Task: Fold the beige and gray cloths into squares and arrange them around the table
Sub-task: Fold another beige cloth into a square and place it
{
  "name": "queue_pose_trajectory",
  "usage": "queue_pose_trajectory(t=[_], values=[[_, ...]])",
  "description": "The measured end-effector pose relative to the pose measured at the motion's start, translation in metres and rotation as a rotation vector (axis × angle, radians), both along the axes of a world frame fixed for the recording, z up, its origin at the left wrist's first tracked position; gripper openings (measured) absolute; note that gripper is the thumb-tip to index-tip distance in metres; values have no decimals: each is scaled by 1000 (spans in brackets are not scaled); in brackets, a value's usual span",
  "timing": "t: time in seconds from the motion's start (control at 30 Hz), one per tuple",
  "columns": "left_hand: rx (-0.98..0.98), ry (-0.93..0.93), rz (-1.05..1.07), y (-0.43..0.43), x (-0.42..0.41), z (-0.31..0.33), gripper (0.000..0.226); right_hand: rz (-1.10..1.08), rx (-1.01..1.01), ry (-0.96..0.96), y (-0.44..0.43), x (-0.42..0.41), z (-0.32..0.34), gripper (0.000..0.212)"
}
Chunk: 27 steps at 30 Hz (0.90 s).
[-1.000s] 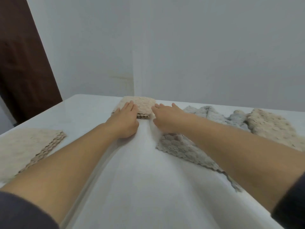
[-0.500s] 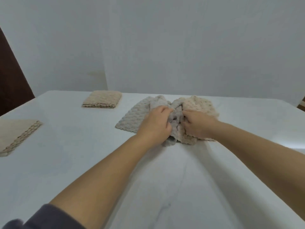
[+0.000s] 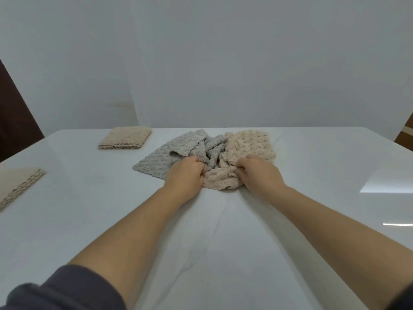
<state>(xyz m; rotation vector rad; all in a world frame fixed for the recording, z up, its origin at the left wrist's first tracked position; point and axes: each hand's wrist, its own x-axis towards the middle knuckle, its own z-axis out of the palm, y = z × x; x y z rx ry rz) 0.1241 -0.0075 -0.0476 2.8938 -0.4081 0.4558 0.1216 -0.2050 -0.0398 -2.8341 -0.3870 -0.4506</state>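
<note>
A crumpled gray cloth point(image 3: 161, 155) and a crumpled beige cloth point(image 3: 250, 145) lie tangled together at the middle of the white table point(image 3: 212, 231). My left hand point(image 3: 185, 175) is closed on the bunched fabric where gray meets beige. My right hand point(image 3: 257, 173) grips the near part of the beige cloth. A folded beige square point(image 3: 125, 140) lies at the far left of the table. Another folded beige cloth point(image 3: 16, 186) rests at the left edge, partly cut off by the frame.
A white wall rises just behind the table's far edge. A dark brown door point(image 3: 15, 121) stands at the left, and a wooden piece point(image 3: 405, 135) shows at the right past the table corner.
One second ago both hands pressed the folded beige square at the far left. They have since moved right to the tangled gray and beige cloths and gripped them.
</note>
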Motion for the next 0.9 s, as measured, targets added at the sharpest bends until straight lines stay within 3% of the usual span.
queue_pose_trajectory(t=[0.13, 0.27, 0.43, 0.53, 0.7, 0.9], values=[[-29, -5, -83, -7, -11, 5, 31, 40, 163, -122, 8, -9, 21, 31], [-43, -58, -30, -12, -25, 17, 12, 68, 392, -180, 14, -26, 55, 34], [-540, 113, -54, -24, -52, 47, 51, 99, 624, -83, 18, -47, 80, 31], [-771, 67, -73, -30, -71, 73, 50, 155, 686, -64, 23, -59, 98, 33], [-651, -5, -64, -21, -102, 104, 6, 197, 792, 28, 28, -89, 129, 31], [-616, -63, -60, 12, -134, 132, 22, 175, 831, 76, 15, -118, 149, 32]])
